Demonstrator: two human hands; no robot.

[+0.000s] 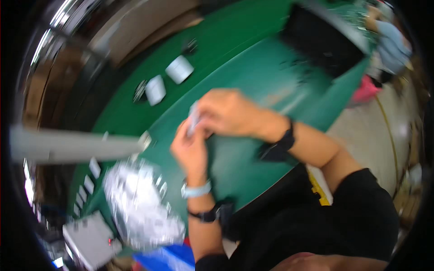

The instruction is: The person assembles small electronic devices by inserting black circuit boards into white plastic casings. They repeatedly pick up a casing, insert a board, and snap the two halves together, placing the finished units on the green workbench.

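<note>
Close together over the green worktable (244, 171), my left hand (190, 151) and my right hand (230, 112) have their fingers closed on a small whitish piece (193, 116). It looks thin and pale, but motion blur and the fingertips hide what kind of thing it is. To the left of my left forearm lies a clear plastic bag (140, 205) with white contents. Beyond my hands, two white rectangular pieces (179, 69) rest on the green belt, with small dark bundles (140, 91) beside them.
A pale post (81, 145) juts in from the left. A black open box (323, 40) stands at the far right, with small dark bits near it. Several white pieces (89, 184) line the belt at left. A grey box (90, 241) sits lower left. Another person's arm (391, 47) shows upper right.
</note>
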